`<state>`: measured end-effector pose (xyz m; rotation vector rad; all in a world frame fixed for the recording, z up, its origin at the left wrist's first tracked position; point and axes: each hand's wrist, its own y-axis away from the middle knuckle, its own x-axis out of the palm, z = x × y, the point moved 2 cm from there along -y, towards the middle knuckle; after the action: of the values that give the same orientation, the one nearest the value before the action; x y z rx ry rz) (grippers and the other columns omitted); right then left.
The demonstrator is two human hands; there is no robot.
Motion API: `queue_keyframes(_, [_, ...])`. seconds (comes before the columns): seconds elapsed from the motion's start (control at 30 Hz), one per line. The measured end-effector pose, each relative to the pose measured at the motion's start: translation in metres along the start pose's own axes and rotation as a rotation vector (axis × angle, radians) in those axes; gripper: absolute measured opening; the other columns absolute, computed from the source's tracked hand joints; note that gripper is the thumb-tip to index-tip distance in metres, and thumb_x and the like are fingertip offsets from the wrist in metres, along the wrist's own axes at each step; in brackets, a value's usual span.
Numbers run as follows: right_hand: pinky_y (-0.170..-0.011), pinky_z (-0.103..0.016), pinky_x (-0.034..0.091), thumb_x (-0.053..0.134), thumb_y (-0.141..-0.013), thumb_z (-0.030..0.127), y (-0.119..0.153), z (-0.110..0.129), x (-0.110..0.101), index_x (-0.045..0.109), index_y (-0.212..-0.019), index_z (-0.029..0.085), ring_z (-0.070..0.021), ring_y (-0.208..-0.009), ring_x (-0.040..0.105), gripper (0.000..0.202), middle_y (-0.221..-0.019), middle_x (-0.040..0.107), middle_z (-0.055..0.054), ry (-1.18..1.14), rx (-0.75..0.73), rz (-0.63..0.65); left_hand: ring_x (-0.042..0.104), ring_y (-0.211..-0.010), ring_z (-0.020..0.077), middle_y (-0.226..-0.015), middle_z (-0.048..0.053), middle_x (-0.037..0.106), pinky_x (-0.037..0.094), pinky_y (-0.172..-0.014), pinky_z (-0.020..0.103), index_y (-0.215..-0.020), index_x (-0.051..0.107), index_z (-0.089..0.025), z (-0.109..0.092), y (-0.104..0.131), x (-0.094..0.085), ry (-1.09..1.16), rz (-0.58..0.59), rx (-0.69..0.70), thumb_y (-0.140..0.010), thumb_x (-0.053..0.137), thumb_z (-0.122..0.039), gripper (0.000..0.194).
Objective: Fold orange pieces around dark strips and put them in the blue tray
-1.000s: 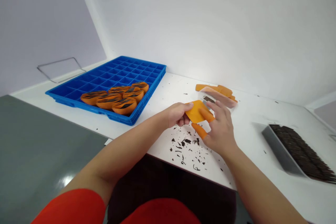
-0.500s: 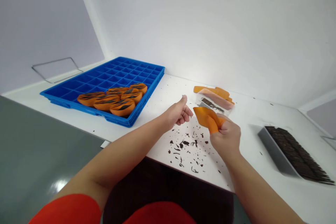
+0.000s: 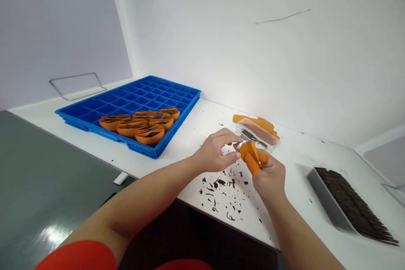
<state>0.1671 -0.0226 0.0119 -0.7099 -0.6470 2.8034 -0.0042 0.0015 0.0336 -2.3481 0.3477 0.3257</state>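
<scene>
My right hand (image 3: 268, 174) is closed round an orange piece (image 3: 250, 152), with orange covering on some of its fingers. At the left edge of that piece, the thumb and forefinger of my left hand (image 3: 218, 151) are close to a small shiny, silvery bit (image 3: 241, 143); whether they grip it is hard to tell. Dark flakes (image 3: 221, 182) lie scattered on the white table below. Behind the hands, a clear container (image 3: 268, 147) with dark pieces stands beside flat orange pieces (image 3: 265, 125).
On the left, a blue compartment tray (image 3: 172, 140) holds several orange bundles (image 3: 150, 135) with dark strips. A grey box (image 3: 329, 202) full of dark strips stands at the right. Wire frames stand near both side walls. The white wall rises behind the table.
My left hand has moved to the orange piece, its fingers now at the piece's edge. The orange piece has tilted and the silvery bit now shows. The view has shifted slightly.
</scene>
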Motion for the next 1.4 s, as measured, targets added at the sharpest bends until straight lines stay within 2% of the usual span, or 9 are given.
queue_keyframes(0.17, [-0.065, -0.032, 0.045, 0.063, -0.078, 0.038, 0.000, 0.000, 0.000, 0.063, -0.071, 0.019, -0.0168, -0.071, 0.057, 0.020, -0.080, 0.064, -0.002, -0.027, -0.015, 0.033, 0.056, -0.093, 0.0208, -0.098, 0.009, 0.061, 0.045, -0.085, 0.037, -0.100, 0.065, -0.020, -0.001, 0.001, -0.002, -0.109, 0.003, 0.056, -0.078, 0.056, -0.023, 0.024])
queue_keyframes(0.33, [-0.065, -0.031, 0.044, 0.064, -0.078, 0.038, 0.002, 0.000, 0.001, 0.062, -0.068, 0.019, -0.0172, -0.073, 0.056, 0.021, -0.081, 0.064, -0.002, 0.001, -0.024, 0.043, 0.057, -0.089, 0.0202, -0.090, 0.008, 0.064, 0.045, -0.084, 0.036, -0.094, 0.064, -0.019, 0.000, 0.001, -0.003, -0.143, 0.041, 0.061, -0.079, 0.056, -0.027, 0.020])
queue_keyframes(0.57, [-0.071, -0.032, 0.044, 0.063, -0.079, 0.036, 0.004, -0.005, 0.002, 0.062, -0.072, 0.020, -0.0178, -0.077, 0.057, 0.018, -0.085, 0.063, -0.001, -0.027, -0.032, 0.067, 0.056, -0.082, 0.0178, -0.084, 0.006, 0.060, 0.045, -0.080, 0.033, -0.076, 0.059, -0.018, -0.001, -0.001, -0.005, 0.007, 0.157, 0.059, -0.075, 0.061, -0.028, 0.010])
queue_keyframes(0.73, [-0.064, -0.029, 0.042, 0.063, -0.079, 0.036, 0.003, -0.007, 0.004, 0.056, -0.064, 0.018, -0.0137, -0.067, 0.050, 0.024, -0.073, 0.056, 0.000, -0.162, -0.038, 0.127, 0.055, -0.081, 0.0158, -0.085, 0.005, 0.060, 0.044, -0.079, 0.031, -0.071, 0.056, -0.017, 0.006, -0.002, -0.006, 0.113, 0.289, -0.022, -0.073, 0.060, -0.021, 0.006])
queue_keyframes(0.87, [-0.055, -0.027, 0.040, 0.064, -0.077, 0.040, 0.004, -0.006, 0.004, 0.055, -0.066, 0.017, -0.0119, -0.058, 0.047, 0.027, -0.065, 0.051, 0.001, -0.215, 0.018, 0.173, 0.053, -0.070, 0.0131, -0.074, 0.001, 0.058, 0.043, -0.068, 0.027, -0.072, 0.054, -0.016, 0.012, 0.000, -0.005, 0.085, 0.275, -0.146, -0.073, 0.058, -0.022, 0.007])
queue_keyframes(0.97, [-0.058, -0.030, 0.045, 0.067, -0.074, 0.043, 0.003, -0.007, 0.003, 0.061, -0.086, 0.018, -0.0155, -0.063, 0.054, 0.028, -0.073, 0.060, -0.001, -0.152, 0.058, 0.143, 0.053, -0.067, 0.0127, -0.070, 0.000, 0.058, 0.043, -0.064, 0.026, -0.074, 0.054, -0.016, 0.012, 0.001, -0.006, -0.034, 0.216, -0.213, -0.075, 0.056, -0.024, 0.008])
queue_keyframes(1.1, [-0.085, -0.045, 0.047, 0.065, -0.076, 0.042, -0.003, -0.013, 0.000, 0.057, -0.109, 0.019, -0.0261, -0.098, 0.058, 0.041, -0.106, 0.063, -0.009, -0.154, -0.008, 0.042, 0.052, -0.063, 0.0119, -0.069, -0.001, 0.058, 0.041, -0.061, 0.025, -0.073, 0.053, -0.017, 0.010, 0.000, -0.008, -0.200, 0.173, -0.224, -0.077, 0.054, -0.025, 0.009])
queue_keyframes(1.23, [-0.096, -0.052, 0.040, 0.063, -0.078, 0.038, -0.009, -0.018, -0.006, 0.056, -0.111, 0.018, -0.0279, -0.112, 0.053, 0.039, -0.118, 0.057, -0.012, -0.151, -0.067, -0.124, 0.052, -0.065, 0.0125, -0.072, -0.001, 0.059, 0.038, -0.061, 0.026, -0.075, 0.053, -0.018, 0.012, -0.002, -0.007, -0.405, 0.204, -0.166, -0.079, 0.049, -0.022, 0.007])
queue_keyframes(1.4, [-0.099, -0.052, 0.038, 0.061, -0.079, 0.037, -0.024, -0.017, -0.021, 0.057, -0.102, 0.021, -0.0267, -0.115, 0.051, 0.028, -0.119, 0.057, -0.009, 0.000, -0.208, -0.193, 0.052, -0.068, 0.0145, -0.077, 0.001, 0.058, 0.034, -0.058, 0.027, -0.072, 0.050, -0.018, 0.018, 0.000, -0.001, -0.647, 0.344, -0.164, -0.078, 0.044, -0.015, 0.009])
